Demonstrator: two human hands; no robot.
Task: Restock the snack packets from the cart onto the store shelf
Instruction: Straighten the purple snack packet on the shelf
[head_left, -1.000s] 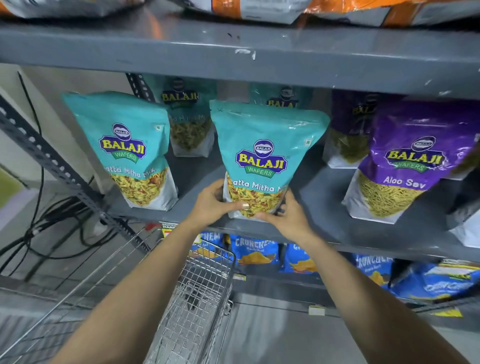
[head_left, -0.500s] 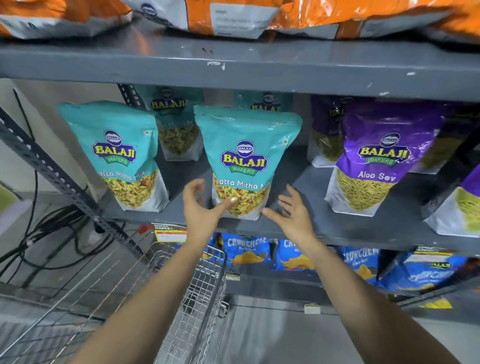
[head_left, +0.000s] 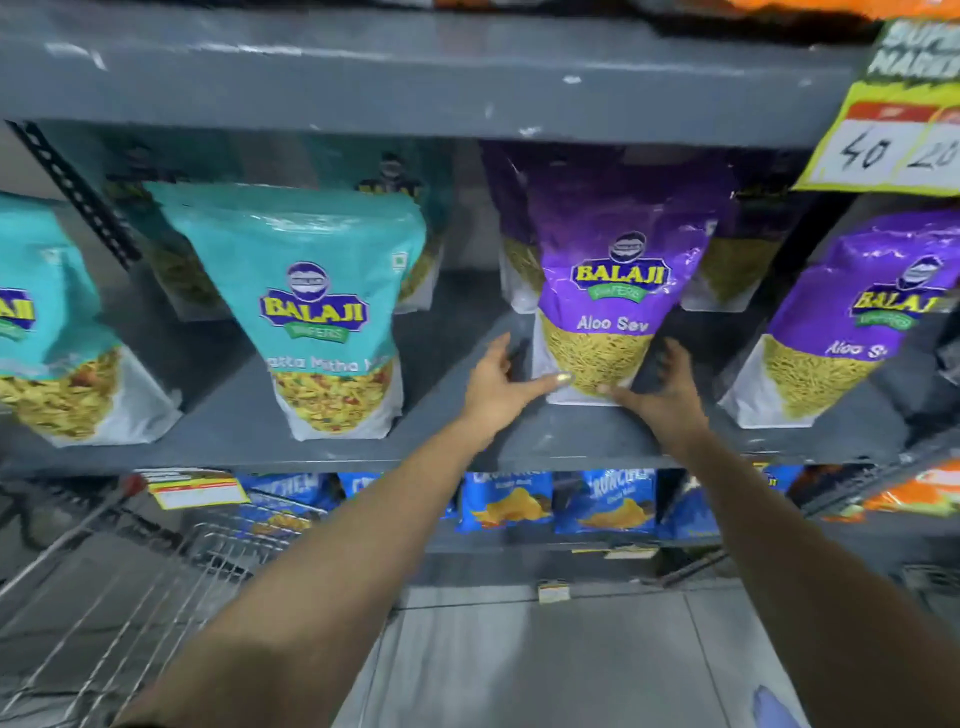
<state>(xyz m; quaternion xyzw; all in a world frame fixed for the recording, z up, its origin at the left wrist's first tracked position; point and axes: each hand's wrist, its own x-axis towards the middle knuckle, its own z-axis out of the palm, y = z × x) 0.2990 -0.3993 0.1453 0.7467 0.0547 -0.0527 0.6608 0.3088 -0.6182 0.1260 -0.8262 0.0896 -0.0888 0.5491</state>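
A purple Aloo Sev packet stands upright on the grey middle shelf. My left hand and my right hand cup its base from either side, with both thumbs pressed on the lower front. The right hand's fingers are blurred. To the left, a teal Khatta Mitha Mix packet stands alone on the same shelf, apart from both hands. The wire cart sits at lower left, and I cannot see what it holds.
Another teal packet stands at the far left and another purple one at the right, with more packets behind them. Blue crisp packets fill the lower shelf. A yellow price tag hangs from the upper shelf.
Both hands let go of the teal packet, which now stands on the shelf. They moved right and closed around the base of the purple Aloo Sev packet. My view shifted right as well.
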